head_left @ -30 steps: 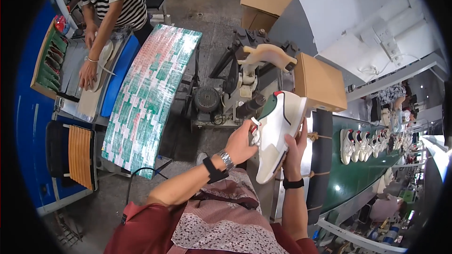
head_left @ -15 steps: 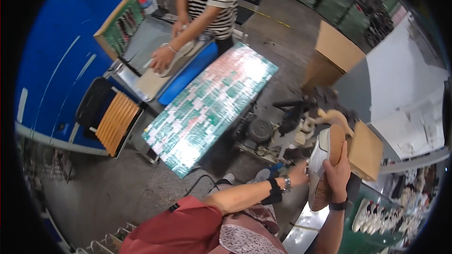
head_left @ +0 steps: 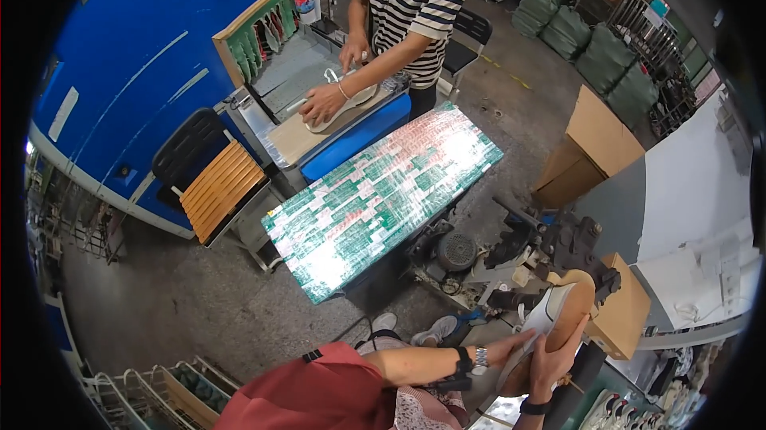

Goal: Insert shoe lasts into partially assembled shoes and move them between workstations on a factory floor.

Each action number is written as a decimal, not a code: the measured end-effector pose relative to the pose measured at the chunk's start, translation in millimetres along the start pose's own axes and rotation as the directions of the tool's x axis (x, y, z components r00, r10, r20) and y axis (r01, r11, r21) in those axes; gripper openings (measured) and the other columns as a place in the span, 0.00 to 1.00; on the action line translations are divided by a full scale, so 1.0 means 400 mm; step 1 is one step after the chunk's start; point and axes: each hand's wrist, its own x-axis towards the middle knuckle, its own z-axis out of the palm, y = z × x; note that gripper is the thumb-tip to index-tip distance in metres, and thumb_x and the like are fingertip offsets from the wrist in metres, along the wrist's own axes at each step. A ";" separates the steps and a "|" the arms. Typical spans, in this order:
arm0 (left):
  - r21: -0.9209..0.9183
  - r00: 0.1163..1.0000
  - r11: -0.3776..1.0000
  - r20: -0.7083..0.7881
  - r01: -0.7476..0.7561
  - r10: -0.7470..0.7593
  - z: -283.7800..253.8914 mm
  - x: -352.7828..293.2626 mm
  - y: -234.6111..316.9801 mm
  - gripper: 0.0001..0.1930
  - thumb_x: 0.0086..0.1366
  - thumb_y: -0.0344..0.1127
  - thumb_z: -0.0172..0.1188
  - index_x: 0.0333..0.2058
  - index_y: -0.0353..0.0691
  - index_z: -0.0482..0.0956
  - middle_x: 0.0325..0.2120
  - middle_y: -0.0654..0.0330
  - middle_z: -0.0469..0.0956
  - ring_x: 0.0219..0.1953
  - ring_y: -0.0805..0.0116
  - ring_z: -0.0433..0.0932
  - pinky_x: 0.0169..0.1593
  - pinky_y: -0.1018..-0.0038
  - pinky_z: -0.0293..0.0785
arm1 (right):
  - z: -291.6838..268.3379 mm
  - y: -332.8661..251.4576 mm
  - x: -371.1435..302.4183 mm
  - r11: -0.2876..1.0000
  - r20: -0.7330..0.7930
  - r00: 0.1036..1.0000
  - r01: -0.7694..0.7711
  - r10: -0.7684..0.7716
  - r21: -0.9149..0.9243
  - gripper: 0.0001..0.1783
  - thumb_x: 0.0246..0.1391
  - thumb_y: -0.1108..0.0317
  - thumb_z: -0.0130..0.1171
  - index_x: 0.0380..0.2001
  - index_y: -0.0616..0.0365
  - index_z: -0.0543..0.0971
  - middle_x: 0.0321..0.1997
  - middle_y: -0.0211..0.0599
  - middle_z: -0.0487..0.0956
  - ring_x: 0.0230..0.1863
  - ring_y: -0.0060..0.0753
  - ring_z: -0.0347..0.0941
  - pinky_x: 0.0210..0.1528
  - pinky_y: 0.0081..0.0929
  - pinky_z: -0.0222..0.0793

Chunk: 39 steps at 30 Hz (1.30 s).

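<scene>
Presently, white shoe (head_left: 548, 312) held up at lower right of view, tan sole (head_left: 576, 302) facing right, near a cardboard box (head_left: 624, 314). Right hand (head_left: 553, 360) wrapped around the shoe, fingers across the sole. Left hand (head_left: 513, 348) at the shoe's other side; fingertips hidden, so pinch or spread cannot be told. Patterned table (head_left: 383, 199) well apart, leftward; beyond it, co-worker (head_left: 411, 15) in striped shirt.

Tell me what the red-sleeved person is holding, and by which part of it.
A white shoe: the right hand grips it around the middle, against the tan sole. The left hand is beside the upper; whether it grips is unclear.
</scene>
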 end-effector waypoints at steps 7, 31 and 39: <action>0.428 0.908 0.882 -0.258 -0.198 0.330 -0.002 0.050 -0.084 0.40 0.65 0.68 0.59 0.59 0.36 0.77 0.55 0.58 0.78 0.56 0.73 0.75 0.60 0.74 0.70 | -0.019 0.006 -0.046 0.997 -0.098 0.995 0.043 -0.037 0.067 0.56 0.43 0.69 0.68 0.75 0.58 0.53 0.73 0.57 0.64 0.70 0.58 0.64 0.70 0.41 0.61; 0.784 0.774 -0.060 -0.594 0.618 0.217 -0.028 -0.780 0.303 0.38 0.47 0.56 0.80 0.48 0.29 0.81 0.40 0.53 0.85 0.43 0.65 0.82 0.50 0.71 0.76 | 0.113 0.111 -0.124 -0.781 0.276 0.866 -0.496 -0.417 0.378 0.45 0.59 0.36 0.57 0.65 0.64 0.66 0.55 0.51 0.75 0.49 0.44 0.76 0.56 0.39 0.75; 0.586 0.728 -0.476 -0.322 0.655 0.605 -0.064 -0.369 0.110 0.44 0.44 0.66 0.76 0.44 0.28 0.79 0.36 0.40 0.84 0.39 0.47 0.85 0.44 0.59 0.80 | -0.094 0.432 -0.323 0.017 0.323 0.889 -0.347 0.325 0.938 0.38 0.44 0.64 0.78 0.58 0.67 0.74 0.51 0.45 0.82 0.52 0.31 0.77 0.55 0.31 0.73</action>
